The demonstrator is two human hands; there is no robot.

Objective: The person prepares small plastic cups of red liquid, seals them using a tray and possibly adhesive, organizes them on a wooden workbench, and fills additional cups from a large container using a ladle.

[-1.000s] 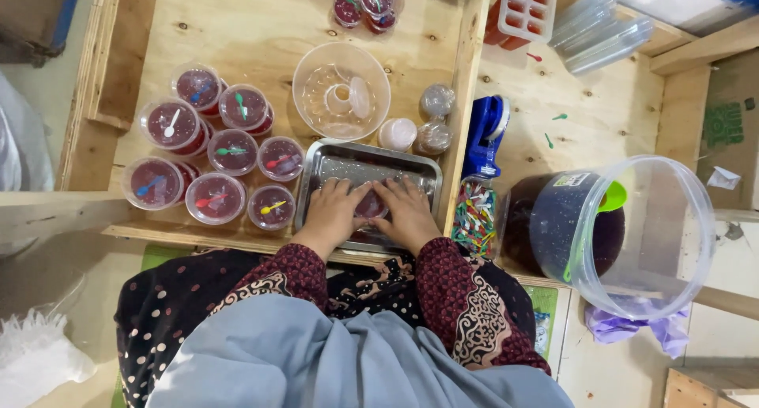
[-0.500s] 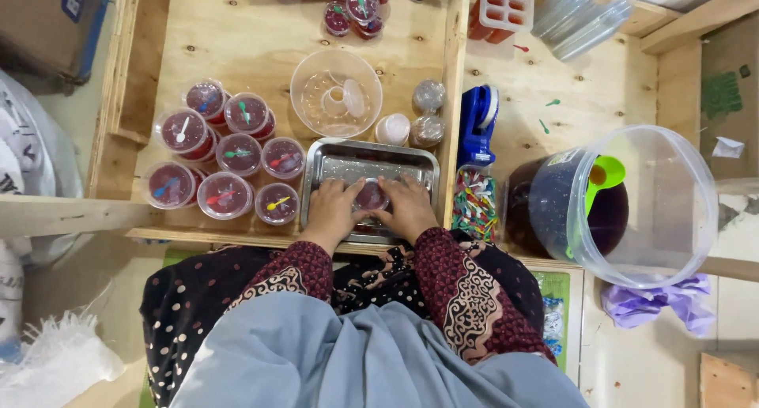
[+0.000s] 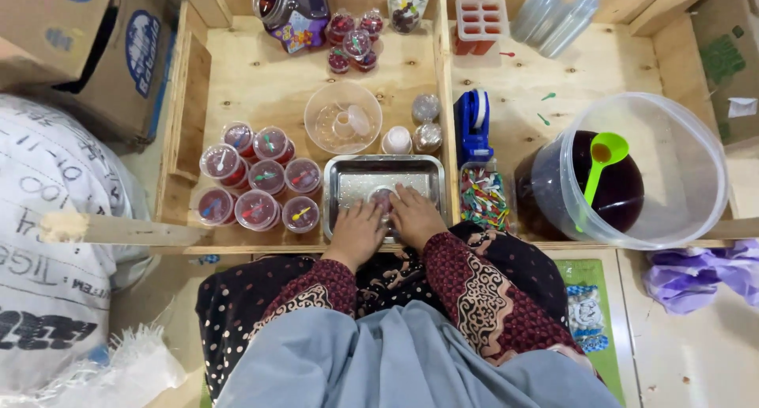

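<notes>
1. Left hand [image 3: 357, 232] palm down in the metal tray [image 3: 346, 179] — fingers loosely spread, tips touching a small dark-filled cup [image 3: 383, 198].
2. Right hand [image 3: 414, 217] just beside it, fingers curved against the same cup's right edge; actual grip cannot be told, cup mostly hidden.
3. Cup sits mid-tray, near the front, pinched between both hands.
4. Left of tray — cluster of sealed red cups [image 3: 257, 187] on the wooden table [image 3: 253, 84].
5. Behind tray: clear bowl [image 3: 342, 117].
6. Right of tray: pile of coloured spoons [image 3: 483, 198], then big clear tub [image 3: 644, 171] with a green ladle [image 3: 602, 159].
</notes>
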